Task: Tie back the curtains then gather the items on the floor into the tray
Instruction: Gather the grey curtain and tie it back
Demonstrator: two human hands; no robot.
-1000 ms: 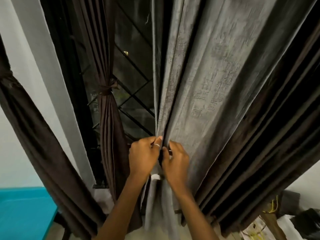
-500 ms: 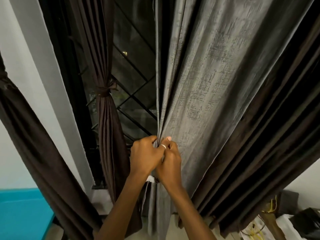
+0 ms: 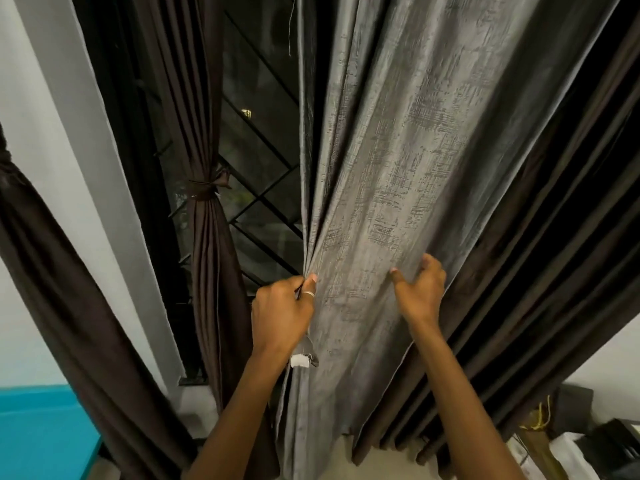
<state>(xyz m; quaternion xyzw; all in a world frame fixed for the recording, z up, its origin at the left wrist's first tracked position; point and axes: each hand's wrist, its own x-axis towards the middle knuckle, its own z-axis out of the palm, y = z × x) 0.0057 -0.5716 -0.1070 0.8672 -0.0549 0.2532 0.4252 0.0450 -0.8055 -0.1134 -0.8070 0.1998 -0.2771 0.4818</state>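
A big grey curtain (image 3: 398,174) hangs in front of the person & fills most of the view. The left hand (image 3: 282,315) pinches the curtain's left edge, w/ thumb & fingers pressed tight on a bunch of folds, so its grip is closed on the cloth. A thin silver ring (image 3: 309,294) sits on one finger of that hand. Just under the left hand a little white tag (image 3: 298,361) sticks out from the cloth. The right hand (image 3: 420,289) is off to the right, apart from the left one, & its fingers curl into the grey curtain, grabbing a fold; thumb is on the front, fingers hook the cloth. To the right of the grey curtain hangs a dark brown curtain (image 3: 554,237) in long folds, loose, not tied. To the left, a thin brown curtain (image 3: 207,254) is already tied in the middle w/ a dark tie-back (image 3: 206,187). Behind it is a dark window w/ black bars (image 3: 263,140) crossing. At far left another brown curtain (image 3: 62,289) hangs slanted by the white wall (image 3: 52,116). A blue thing (image 3: 38,434) shows at bottom left. Some stuff sits at bottom right but I can't tell what it is. The tray is not in view.
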